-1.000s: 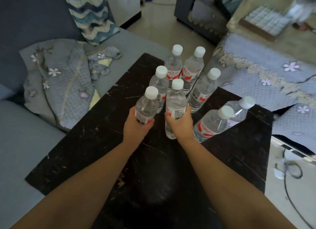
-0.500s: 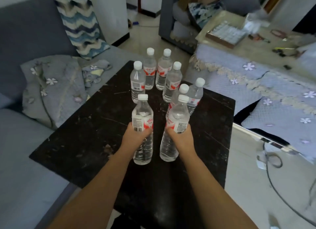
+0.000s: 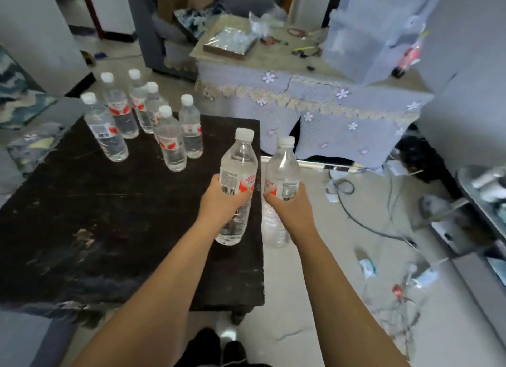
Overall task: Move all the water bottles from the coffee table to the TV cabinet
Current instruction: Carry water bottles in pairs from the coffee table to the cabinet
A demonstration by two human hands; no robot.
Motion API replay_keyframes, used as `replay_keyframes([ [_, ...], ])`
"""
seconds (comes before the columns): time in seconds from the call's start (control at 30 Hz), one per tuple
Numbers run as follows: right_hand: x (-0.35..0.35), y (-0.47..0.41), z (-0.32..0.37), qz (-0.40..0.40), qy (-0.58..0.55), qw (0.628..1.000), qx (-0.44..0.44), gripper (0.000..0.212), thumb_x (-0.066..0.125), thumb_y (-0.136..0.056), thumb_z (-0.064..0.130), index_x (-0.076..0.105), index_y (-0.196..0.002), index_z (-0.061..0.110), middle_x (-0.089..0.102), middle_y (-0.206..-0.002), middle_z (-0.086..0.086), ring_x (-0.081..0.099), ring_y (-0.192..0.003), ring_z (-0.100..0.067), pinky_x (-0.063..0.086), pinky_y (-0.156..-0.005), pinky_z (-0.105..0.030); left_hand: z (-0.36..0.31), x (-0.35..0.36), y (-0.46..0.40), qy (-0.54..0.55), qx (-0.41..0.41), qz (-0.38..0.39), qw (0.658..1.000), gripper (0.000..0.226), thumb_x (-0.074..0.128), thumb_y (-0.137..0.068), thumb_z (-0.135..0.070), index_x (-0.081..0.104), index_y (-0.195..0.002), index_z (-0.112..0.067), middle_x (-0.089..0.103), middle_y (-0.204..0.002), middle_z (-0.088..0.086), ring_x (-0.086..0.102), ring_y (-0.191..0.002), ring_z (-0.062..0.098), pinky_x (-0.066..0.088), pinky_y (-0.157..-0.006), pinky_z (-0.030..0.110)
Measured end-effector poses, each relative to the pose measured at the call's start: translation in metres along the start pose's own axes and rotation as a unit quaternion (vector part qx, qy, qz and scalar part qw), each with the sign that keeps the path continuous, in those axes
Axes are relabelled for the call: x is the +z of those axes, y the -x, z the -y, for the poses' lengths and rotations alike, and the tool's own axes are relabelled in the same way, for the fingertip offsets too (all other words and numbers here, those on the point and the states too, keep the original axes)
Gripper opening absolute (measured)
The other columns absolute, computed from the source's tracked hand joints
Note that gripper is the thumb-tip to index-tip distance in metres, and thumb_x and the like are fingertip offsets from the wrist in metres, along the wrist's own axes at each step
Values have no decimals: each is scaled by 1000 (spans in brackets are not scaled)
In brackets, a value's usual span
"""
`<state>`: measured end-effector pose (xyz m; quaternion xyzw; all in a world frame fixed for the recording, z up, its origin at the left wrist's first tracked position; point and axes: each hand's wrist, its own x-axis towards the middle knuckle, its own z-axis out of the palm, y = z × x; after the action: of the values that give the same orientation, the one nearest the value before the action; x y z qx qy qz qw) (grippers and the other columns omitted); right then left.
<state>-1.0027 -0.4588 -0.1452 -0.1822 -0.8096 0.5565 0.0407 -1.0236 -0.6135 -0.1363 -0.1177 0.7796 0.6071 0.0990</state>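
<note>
My left hand (image 3: pixel 222 202) grips a clear water bottle (image 3: pixel 237 164) with a white cap and red label, held upright over the right edge of the black coffee table (image 3: pixel 82 229). My right hand (image 3: pixel 290 203) grips a second such bottle (image 3: pixel 283 166), held over the floor just past the table's edge. Several more water bottles (image 3: pixel 167 136) stand in a cluster at the table's far left part. At the right edge of the view a grey low cabinet (image 3: pixel 482 202) shows, blurred.
A cloth-covered surface with flower patterns (image 3: pixel 315 109) stands ahead, cluttered on top. Cables and small items (image 3: pixel 383 229) lie on the floor to the right. A grey sofa with a cushion (image 3: pixel 19 104) is at the left. My feet (image 3: pixel 219 347) are below.
Both hands lifted their bottles off the table and carried them to the right, past the table's edge. My view turned right, so the remaining bottles now sit at the left.
</note>
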Motion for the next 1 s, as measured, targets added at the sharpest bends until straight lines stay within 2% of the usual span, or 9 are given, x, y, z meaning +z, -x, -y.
replay_keyframes([
  [0.1,-49,22,-12,-86,-31,995,42,53,80,-75,34,51,-118,21,66,-99,5,65,-85,-7,52,-76,-24,-15,43,17,-20,28,66,997,60,77,-76,-29,46,-127,-24,54,-101,-13,55,-97,10,41,-81,28],
  [0.23,-99,59,-17,-180,-62,979,70,44,77,-79,26,49,-113,22,62,-88,11,59,-76,1,44,-64,-14,-27,87,42,-34,71,163,983,62,78,-73,-31,48,-126,-27,62,-105,-12,61,-95,10,46,-73,24],
  [0.43,-155,129,-30,-307,-81,944,90,34,75,-79,24,55,-107,21,66,-86,10,62,-74,-2,46,-60,-12,-44,140,91,-45,113,282,952,54,76,-60,-39,56,-110,-34,70,-96,-11,68,-91,11,57,-79,37],
  [0.57,-193,186,-52,-386,-94,910,122,32,75,-77,26,53,-101,30,68,-94,6,65,-84,-9,52,-77,-27,-48,183,140,-59,143,368,917,57,76,-62,-36,56,-115,-32,70,-100,-11,67,-93,10,54,-79,31],
  [0.77,-264,285,-99,-487,-114,852,154,45,76,-75,28,57,-115,18,71,-96,2,68,-84,-11,51,-66,-22,-36,260,250,-105,180,473,856,54,78,-70,-32,52,-117,-28,66,-104,-10,63,-95,12,48,-79,29],
  [0.87,-310,346,-127,-532,-112,823,165,45,76,-73,29,58,-113,19,71,-95,2,69,-85,-13,53,-70,-27,-24,306,323,-118,198,525,820,57,78,-69,-34,54,-120,-26,67,-107,-8,64,-96,13,50,-81,31],
  [0.93,-342,386,-143,-555,-107,807,173,40,76,-75,26,57,-110,20,70,-93,3,68,-84,-13,55,-73,-29,-17,335,372,-109,198,554,801,54,78,-70,-34,54,-118,-27,67,-104,-9,63,-90,8,48,-74,26],
  [1.0,-372,430,-160,-579,-96,789,180,39,77,-77,25,53,-109,23,67,-93,6,66,-84,-10,52,-70,-25,-7,362,424,-107,200,584,779,51,78,-71,-35,53,-115,-28,67,-101,-11,61,-85,2,44,-66,21],
])
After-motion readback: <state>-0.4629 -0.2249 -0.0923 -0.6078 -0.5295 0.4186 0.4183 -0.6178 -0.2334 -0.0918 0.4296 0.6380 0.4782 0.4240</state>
